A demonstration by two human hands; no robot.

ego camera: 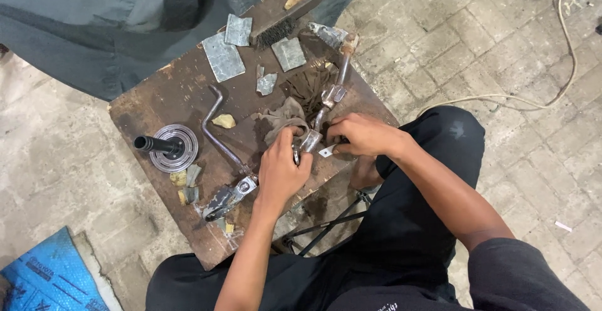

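Bent grey steel lever lies across the near right of the worn brown wooden board; left hand and right hand both clamp its near end (oily rag just beside).

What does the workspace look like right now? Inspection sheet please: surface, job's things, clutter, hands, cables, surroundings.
Surface: dark, worn wooden board, stained and scuffed.
Job's things: metal lever part held at the board's near edge; its rod runs up to a rusty end.
Clutter: bent metal rod, round flanged part with a black shaft, wire brush, grey sheet-metal scraps, brown rag.
Hands: left hand grips the lever part; right hand touches it from the other side.
Cables: pale cable across the floor.
Surroundings: brick-paved floor, blue sheet, grey cloth.
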